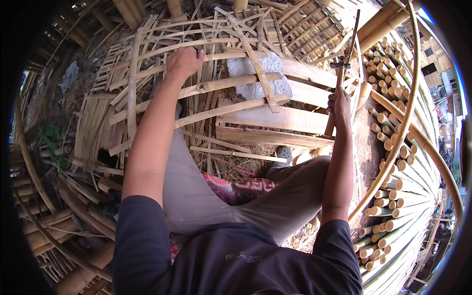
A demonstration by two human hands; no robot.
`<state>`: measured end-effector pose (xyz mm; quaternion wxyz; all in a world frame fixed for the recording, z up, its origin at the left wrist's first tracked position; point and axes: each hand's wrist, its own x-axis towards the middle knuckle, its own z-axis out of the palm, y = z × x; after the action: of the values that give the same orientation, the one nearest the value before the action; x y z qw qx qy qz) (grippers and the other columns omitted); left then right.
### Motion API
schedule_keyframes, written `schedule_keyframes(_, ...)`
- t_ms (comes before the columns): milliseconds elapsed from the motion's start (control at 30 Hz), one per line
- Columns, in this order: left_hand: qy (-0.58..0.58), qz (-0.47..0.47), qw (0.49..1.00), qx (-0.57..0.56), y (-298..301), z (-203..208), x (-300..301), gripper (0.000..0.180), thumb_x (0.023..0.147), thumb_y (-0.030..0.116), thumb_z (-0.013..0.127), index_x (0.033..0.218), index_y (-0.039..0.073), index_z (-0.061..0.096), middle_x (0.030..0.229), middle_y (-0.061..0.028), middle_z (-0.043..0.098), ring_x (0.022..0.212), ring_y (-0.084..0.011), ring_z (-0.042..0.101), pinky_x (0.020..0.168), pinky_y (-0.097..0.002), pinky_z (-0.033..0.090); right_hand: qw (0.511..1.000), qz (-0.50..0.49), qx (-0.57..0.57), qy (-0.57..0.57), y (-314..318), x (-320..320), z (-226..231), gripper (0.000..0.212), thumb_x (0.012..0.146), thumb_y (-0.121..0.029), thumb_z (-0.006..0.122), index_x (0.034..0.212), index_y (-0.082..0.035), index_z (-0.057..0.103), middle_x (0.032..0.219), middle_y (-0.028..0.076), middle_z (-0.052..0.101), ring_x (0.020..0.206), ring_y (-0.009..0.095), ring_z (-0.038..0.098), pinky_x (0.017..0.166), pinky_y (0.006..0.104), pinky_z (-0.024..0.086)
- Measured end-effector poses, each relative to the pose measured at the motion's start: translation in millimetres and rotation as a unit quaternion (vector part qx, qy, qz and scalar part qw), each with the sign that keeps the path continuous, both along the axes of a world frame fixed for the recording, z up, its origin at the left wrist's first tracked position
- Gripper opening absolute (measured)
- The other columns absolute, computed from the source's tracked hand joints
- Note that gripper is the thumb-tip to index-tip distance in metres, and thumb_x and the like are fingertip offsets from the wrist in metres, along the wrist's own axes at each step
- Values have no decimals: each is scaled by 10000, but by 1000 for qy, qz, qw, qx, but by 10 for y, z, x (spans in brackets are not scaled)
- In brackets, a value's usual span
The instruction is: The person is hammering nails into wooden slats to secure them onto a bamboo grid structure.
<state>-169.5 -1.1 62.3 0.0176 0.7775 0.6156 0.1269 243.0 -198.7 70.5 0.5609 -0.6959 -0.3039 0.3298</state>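
My left hand is closed around a slat of a bamboo lattice frame, near its far side. A small dark bit shows by the fingertips, too small to name. Long slats of the frame run left to right, with crosspieces laid over them at the left and right. Under its right part sits a rough pale stone block. Out to the right, my right hand grips a hammer by its wooden handle, with the metal head up and apart from the frame.
Wide bamboo planks lie beyond my knees, right of the stone. Cut bamboo poles are stacked along the right. More woven slat panels lie at the back. A bent pole curves past my right arm. Loose bamboo strips lie at the left.
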Motion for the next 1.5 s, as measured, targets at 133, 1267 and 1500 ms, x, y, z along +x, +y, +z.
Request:
schedule_keyframes(133, -39, 75, 996, 23, 6, -45, 43, 502, 922, 481, 515, 867, 29, 725, 900, -201, 714, 880, -350, 698, 805, -452, 542, 999, -6, -12, -37, -13, -23, -13, 451, 1046, -442, 412, 976, -16, 543, 608, -61, 374, 486, 46, 332, 447, 238, 278)
schedule_keyframes(1267, -60, 142, 987, 46, -78, -399, 88, 405, 954, 454, 508, 876, 138, 748, 798, -118, 733, 743, -299, 715, 928, -515, 410, 574, 323, -79, -748, -781, -1573, 448, 109, 942, -87, 518, 1034, -32, 498, 720, 121, 569, 503, 267, 649, 399, 382, 523)
schedule_keyframes(1500, -68, 139, 987, 43, -46, -444, 68, 397, 947, 447, 519, 866, 132, 747, 814, -124, 733, 765, -312, 716, 948, -550, 402, 567, 331, -15, -754, -888, -1489, 468, 189, 928, -109, 566, 1101, -39, 533, 656, 94, 527, 407, 224, 569, 372, 350, 495)
